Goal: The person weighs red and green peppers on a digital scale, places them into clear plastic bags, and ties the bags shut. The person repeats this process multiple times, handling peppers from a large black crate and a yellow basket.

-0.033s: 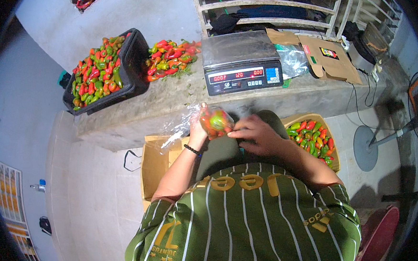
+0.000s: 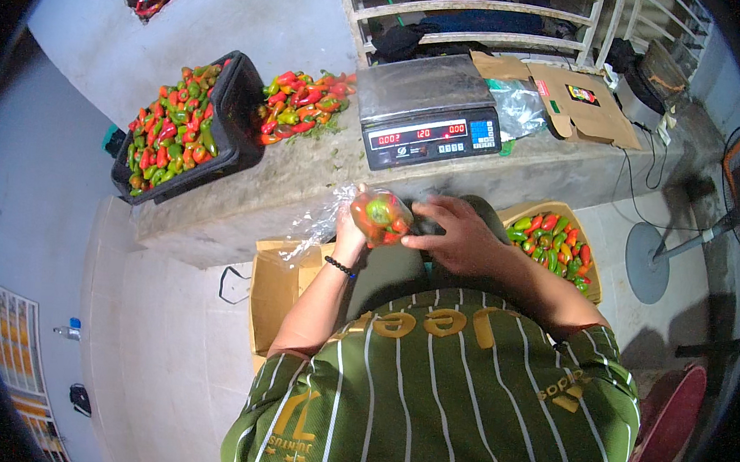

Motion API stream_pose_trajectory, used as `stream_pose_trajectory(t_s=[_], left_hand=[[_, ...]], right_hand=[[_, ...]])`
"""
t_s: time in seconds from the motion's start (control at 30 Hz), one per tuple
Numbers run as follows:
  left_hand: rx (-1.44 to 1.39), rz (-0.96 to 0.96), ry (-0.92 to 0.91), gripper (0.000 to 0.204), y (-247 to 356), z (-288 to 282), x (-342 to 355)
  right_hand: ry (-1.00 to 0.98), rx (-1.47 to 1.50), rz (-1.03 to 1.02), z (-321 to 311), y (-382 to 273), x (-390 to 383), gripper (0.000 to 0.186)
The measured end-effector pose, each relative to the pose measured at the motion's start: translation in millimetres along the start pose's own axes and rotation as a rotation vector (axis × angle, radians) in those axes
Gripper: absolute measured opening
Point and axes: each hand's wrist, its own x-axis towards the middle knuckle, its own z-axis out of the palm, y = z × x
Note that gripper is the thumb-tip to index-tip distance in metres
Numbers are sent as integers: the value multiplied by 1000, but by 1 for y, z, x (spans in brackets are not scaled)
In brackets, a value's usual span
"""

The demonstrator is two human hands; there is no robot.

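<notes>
The transparent plastic bag with round-looking red and green peppers is in the grip of the left hand, which is the nearer one, and its filled part lies at about 2 o'clock from this palm. The right hand, with fingers partly spread and holding nothing visible, has the bag at 9 o'clock, but I cannot tell if the thumb touches it. The long axis goes roughly from 9 o'clock, where loose plastic trails, to 3 o'clock, where the filled end points.

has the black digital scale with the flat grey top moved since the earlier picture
No. The scale sits in the same place relative to the white metal railing behind it, shifted neither left nor right.
</notes>
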Motion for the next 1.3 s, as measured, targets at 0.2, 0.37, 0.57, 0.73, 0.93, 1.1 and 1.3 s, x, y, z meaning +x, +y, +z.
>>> stream_pose_trajectory(t_s=[0.2,0.37,0.57,0.73,0.93,1.1,1.3], left_hand=[[-225,-155,-115,31,10,27,-27],[-218,-169,-69,32,0,38,-34],[204,127,190,40,26,43,-34],[-102,179,274,38,12,38,-30],[-482,-191,90,31,21,26,-34],[-301,-296,-122,30,0,35,-38],[-65,-51,132,44,15,41,-48]], right_hand=[[200,-404,-206,9,24,2,41],[159,-242,-8,-1,26,21,46],[-328,1219,957,72,66,-8,63],[-248,1679,807,29,7,-4,43],[-76,-217,-244,-17,-15,10,35],[68,-512,-241,-10,10,16,48],[1,337,251,35,45,-3,48]])
